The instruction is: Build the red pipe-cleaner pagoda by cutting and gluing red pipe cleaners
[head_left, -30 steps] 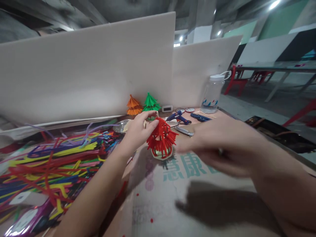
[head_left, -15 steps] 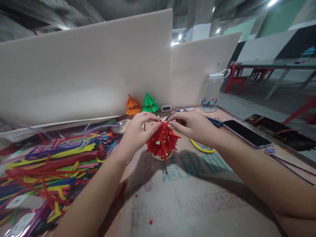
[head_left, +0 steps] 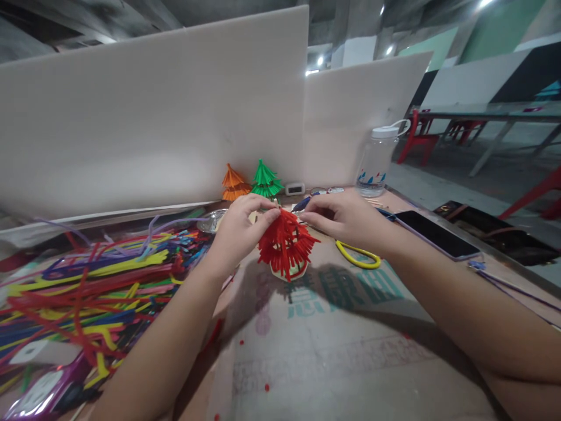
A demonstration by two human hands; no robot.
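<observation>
A small red tree [head_left: 287, 248] of fuzzy pipe cleaner strips, in two tiers on a pale base, stands before me, leaning slightly. My left hand [head_left: 243, 228] pinches its tip between thumb and index finger, where a pale stick end pokes up. On the other side, my right hand [head_left: 344, 219] has its thumb and index finger drawn together close to the top tier. Something thin shows at those fingertips, too small to name. Behind the hands, an orange tree [head_left: 234, 186] and a green tree [head_left: 265, 181] of similar make stand against the white board.
Many coloured pipe cleaners [head_left: 92, 292] are heaped on the left, beside a purple device [head_left: 48, 386]. Yellow scissor handles [head_left: 357, 257] lie near my right wrist. A phone [head_left: 438, 234], a water bottle [head_left: 372, 164] and a small white display [head_left: 294, 189] are farther off. White boards [head_left: 175, 117] close the back.
The red tree's tip has shifted slightly left with my left hand, so the tree leans more. My right fingertips now sit a little farther from the tip.
</observation>
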